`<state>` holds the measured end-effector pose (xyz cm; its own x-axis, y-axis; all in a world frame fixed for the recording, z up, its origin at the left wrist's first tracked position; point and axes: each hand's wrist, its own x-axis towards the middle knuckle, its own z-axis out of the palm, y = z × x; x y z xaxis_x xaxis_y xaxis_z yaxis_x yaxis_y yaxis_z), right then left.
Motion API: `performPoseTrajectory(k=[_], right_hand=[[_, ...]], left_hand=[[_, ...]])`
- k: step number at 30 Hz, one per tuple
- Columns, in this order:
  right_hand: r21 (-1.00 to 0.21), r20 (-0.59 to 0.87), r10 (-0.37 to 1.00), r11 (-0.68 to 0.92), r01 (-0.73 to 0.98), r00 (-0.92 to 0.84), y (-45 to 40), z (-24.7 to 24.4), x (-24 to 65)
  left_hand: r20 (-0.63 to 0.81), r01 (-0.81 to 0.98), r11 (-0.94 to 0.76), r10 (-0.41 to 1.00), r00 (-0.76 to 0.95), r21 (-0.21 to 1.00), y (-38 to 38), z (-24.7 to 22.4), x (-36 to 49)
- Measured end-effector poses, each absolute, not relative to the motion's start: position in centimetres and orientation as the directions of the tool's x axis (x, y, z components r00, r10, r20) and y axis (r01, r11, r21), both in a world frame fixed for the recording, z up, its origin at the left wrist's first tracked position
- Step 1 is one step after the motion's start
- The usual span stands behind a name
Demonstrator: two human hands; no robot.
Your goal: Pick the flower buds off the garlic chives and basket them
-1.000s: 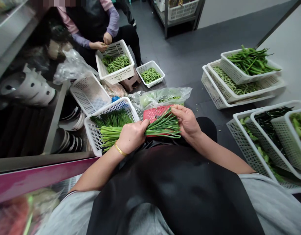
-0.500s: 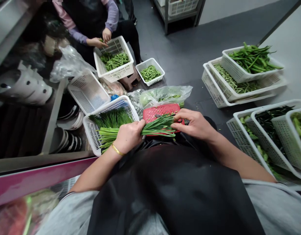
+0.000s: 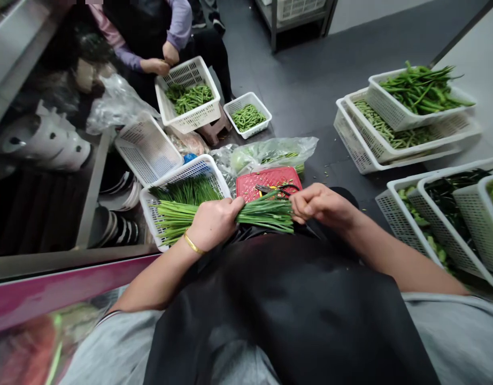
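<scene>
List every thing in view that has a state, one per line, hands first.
Left hand: closed around the green bunch
Right hand: fingers curled at the bunch's tips, grip unclear
Green bunch: held sideways
Scissors: lying on the red surface, blades unclear
Clear bag: lying, greens inside
Co-worker's basket: tilted, partly filled
Pepper basket: heaped, stacked on another

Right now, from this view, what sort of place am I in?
Probably a commercial kitchen's prep area: white baskets hold green beans, scissors lie near the stalks in your left hand, and another person sits at a bean basket.
</scene>
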<state>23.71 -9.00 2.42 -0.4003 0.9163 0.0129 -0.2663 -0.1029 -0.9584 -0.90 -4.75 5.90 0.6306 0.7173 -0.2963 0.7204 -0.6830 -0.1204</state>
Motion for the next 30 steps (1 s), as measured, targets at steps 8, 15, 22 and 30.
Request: performPoseTrajectory(k=[8,15,22,30], right_hand=[[-0.744,0.266,0.951,0.307,0.594,-0.157,-11.4,4.6,24.5],[-0.463,0.408,0.857,0.492,0.738,-0.315,-9.9,1.9,21.1],[-0.966,0.175,0.985,0.173,0.189,-0.008,-8.6,1.3,19.4],[-0.997,0.032,0.999,0.033,0.074,-0.017,-8.5,0.8,19.4]], left_hand=[[-0.301,0.743,-0.654,0.744,0.597,-0.142,-4.4,5.4,-1.5],[-0.288,0.754,-0.645,0.751,0.595,-0.125,-4.9,5.2,-1.1],[-0.280,0.739,-0.671,0.722,0.633,-0.060,-5.0,4.6,-0.4],[-0.294,0.717,-0.690,0.708,0.641,-0.098,-4.9,4.7,-0.1]])
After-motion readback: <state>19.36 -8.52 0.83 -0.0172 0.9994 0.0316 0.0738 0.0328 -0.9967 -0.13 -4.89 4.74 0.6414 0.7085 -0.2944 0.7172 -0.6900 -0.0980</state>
